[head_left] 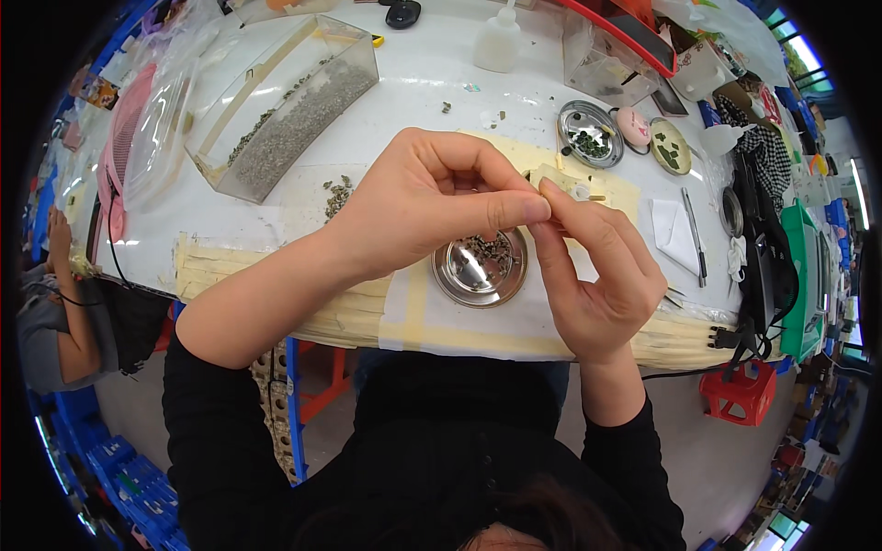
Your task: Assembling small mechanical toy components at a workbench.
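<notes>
My left hand [439, 197] and my right hand [602, 271] meet above the work table, thumbs and forefingers pinched together at the tips. Whatever lies between those fingertips is too small or too hidden to make out. Beneath them, on white paper, sits a round shiny metal dish [480, 288] holding many tiny dark pieces, partly covered by my left hand. Just beyond my right fingertips is a small pale block-like device [560, 186] with a whitish round part, standing on a yellowish sheet [625, 197].
A clear box [363, 69] of small grey-green parts stands at the far left; a loose pile of parts [338, 196] lies nearer. To the right are a metal dish [597, 108] with green pieces, a cream dish [678, 165], a pen [694, 237] and a white squeeze bottle [497, 41]. Another person's arm [78, 321] shows at left.
</notes>
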